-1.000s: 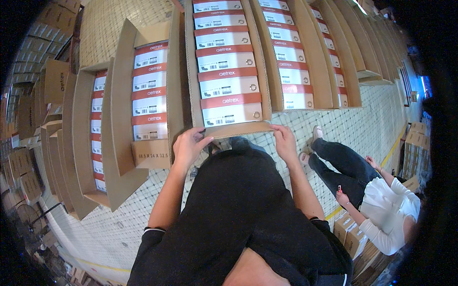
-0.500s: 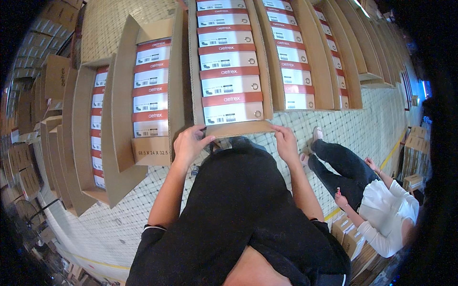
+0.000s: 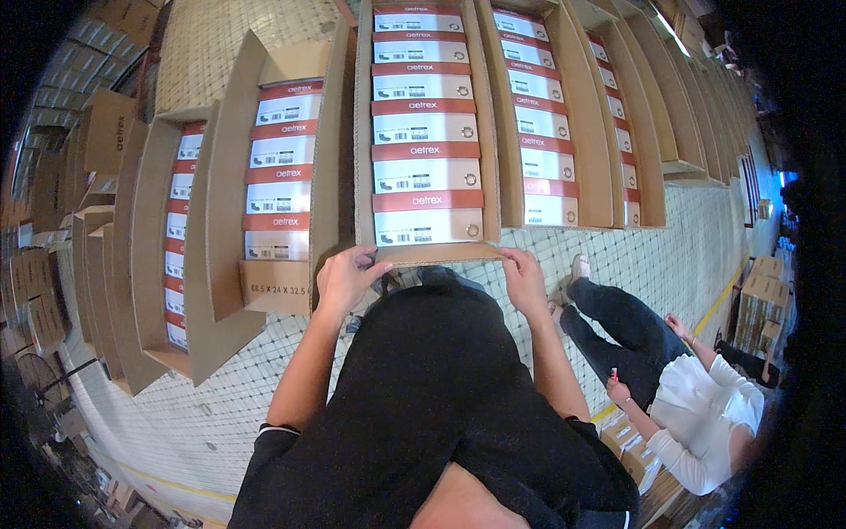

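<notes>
An open cardboard carton (image 3: pixel 359 176) stands upright in front of me, long side away from me. Inside it is a row of white shoe boxes (image 3: pixel 427 227) with red lid edges. The carton's short near flap (image 3: pixel 441 255) is between my hands. At its left corner my left hand (image 3: pixel 345 280) pinches the edge, with the thumb along the near side. My right hand (image 3: pixel 526 278) closes on the right corner, fingertips on the cardboard. Parts of both grips are hidden behind the flap and the fingers.
Similar open cartons of shoe boxes stand close on the left (image 3: pixel 273 286) and right (image 3: pixel 599 207), their side flaps raised. To my right a person in a white top (image 3: pixel 696 388) stands holding a small red-and-white item. Stacked cartons (image 3: pixel 762 295) are at the far right, on tiled floor.
The whole view has shifted, so the cartons sit slightly lower in it. Both hands keep their hold on the flap corners. The nearby person appears a little further left.
</notes>
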`<state>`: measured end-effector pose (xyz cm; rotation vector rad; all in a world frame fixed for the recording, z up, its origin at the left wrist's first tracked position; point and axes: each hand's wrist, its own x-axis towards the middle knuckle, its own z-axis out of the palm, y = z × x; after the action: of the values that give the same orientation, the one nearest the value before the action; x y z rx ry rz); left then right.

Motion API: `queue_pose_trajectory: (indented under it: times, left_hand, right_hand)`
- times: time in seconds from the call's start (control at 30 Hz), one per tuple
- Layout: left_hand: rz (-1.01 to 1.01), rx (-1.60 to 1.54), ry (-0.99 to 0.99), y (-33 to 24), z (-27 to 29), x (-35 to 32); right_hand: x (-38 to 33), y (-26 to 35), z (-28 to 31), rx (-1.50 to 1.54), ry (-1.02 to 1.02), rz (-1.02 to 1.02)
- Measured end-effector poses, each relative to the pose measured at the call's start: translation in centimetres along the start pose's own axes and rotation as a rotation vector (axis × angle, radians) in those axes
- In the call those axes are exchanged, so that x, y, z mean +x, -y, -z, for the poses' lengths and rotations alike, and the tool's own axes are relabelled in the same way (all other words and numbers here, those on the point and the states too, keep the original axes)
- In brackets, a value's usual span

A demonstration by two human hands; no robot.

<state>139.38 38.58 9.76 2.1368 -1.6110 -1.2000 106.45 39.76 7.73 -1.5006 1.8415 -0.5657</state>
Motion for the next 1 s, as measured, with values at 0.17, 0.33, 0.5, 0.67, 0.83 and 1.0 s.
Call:
queue_pose_trajectory:
  times: [0.17, 0.33, 0.5, 0.67, 0.83, 1.0]
  left_hand:
    - [0.021, -0.027, -0.015, 0.0, -0.1, 0.2]
    - [0.044, -0.06, -0.048, 0.0, -0.6, 0.2]
    - [0.066, -0.084, -0.053, -0.1, -0.8, 0.0]
    - [0.064, -0.116, -0.08, -0.2, -1.1, -0.2]
    - [0.094, -0.14, -0.059, -0.4, -0.9, 0.1]
    - [0.107, -0.133, -0.036, -0.6, -0.7, 0.3]
  right_hand:
    - [0.4, 1.6, -0.1, -0.022, -0.089, -0.007]
    - [2.3, 3.6, -1.5, -0.123, -0.12, 0.282]
    - [4.8, 3.5, -2.9, -0.225, -0.01, 0.243]
    - [5.2, 2.4, -3.0, -0.172, 0.05, 0.164]
    - [5.2, 2.5, -2.9, -0.216, 0.048, 0.199]
    - [5.2, 2.9, -2.4, -0.206, 0.097, 0.16]
